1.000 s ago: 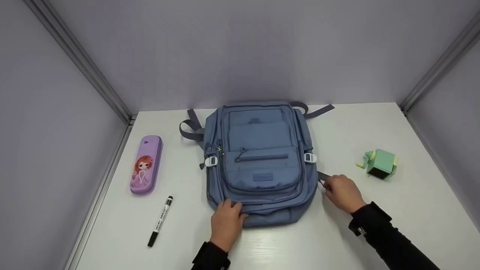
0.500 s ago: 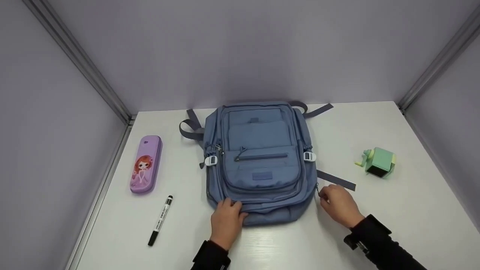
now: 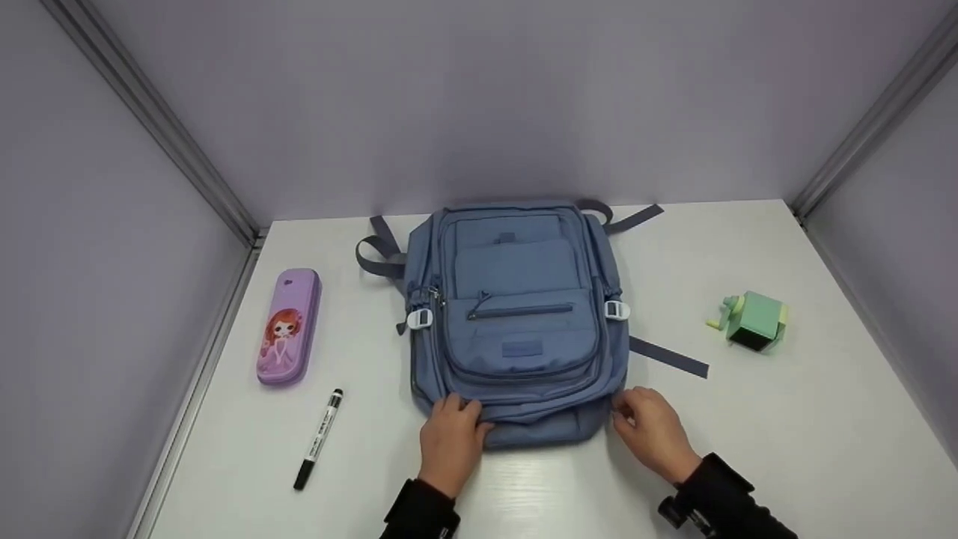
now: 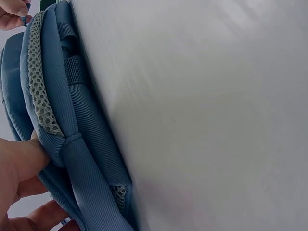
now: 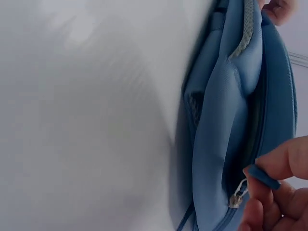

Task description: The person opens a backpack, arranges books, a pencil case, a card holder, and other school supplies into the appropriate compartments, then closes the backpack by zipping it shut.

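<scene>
In the head view the right hand (image 3: 653, 430) hides the zip pull (image 5: 263, 176) it pinches, and the left hand (image 3: 451, 444) covers part of the lower edge of the backpack (image 3: 524, 322). The backpack's underside is hidden against the surface (image 3: 524, 498); any lettering on its patch (image 3: 522, 349) is too small to read, as is the print on the marker (image 3: 320, 440). Both sleeves (image 3: 421, 510) run off the bottom edge. Each wrist view cuts off both hands at its edges
</scene>
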Available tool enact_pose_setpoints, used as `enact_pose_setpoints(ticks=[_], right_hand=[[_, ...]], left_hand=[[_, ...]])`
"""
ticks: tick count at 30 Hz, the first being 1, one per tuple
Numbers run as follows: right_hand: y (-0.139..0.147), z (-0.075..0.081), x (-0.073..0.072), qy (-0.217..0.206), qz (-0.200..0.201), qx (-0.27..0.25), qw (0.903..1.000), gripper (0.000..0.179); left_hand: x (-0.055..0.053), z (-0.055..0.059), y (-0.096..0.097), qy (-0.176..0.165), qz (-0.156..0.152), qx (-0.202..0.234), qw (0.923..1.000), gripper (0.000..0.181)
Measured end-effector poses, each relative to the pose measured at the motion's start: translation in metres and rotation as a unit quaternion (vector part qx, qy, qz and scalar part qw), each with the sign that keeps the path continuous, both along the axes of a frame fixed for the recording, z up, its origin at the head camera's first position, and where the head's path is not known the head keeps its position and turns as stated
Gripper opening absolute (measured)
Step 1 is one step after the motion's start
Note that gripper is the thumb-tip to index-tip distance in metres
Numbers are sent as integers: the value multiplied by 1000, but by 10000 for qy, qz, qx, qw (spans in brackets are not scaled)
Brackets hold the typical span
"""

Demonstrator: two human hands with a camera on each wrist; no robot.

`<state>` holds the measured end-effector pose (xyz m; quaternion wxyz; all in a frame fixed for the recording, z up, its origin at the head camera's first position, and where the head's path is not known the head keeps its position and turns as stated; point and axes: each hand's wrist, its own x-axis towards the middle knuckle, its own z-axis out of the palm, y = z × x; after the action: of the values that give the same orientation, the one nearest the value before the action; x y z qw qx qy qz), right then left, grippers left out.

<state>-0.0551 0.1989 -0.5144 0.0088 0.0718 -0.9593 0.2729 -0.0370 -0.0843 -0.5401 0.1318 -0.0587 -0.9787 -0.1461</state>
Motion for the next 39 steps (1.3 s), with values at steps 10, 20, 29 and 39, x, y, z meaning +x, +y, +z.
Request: enact_pose_setpoints(ticks=[10,20,29,39], right_hand=[[-28,5,15,417,86,-496,9979,16],[-55,5,23,588,119,-563,9966,15],[-73,8,34,848,282,-713,9934,16],[-98,9,39,544,474,-545,9959,13]], left_hand=[[2,0,-3,157,-16,-5,9999,25],[2,-4,-2,518,-139,27,9986,26],[1,-11,-7,952,-368,-4,9948,27],[2,-13,-5,987,-425,78,9942,28]])
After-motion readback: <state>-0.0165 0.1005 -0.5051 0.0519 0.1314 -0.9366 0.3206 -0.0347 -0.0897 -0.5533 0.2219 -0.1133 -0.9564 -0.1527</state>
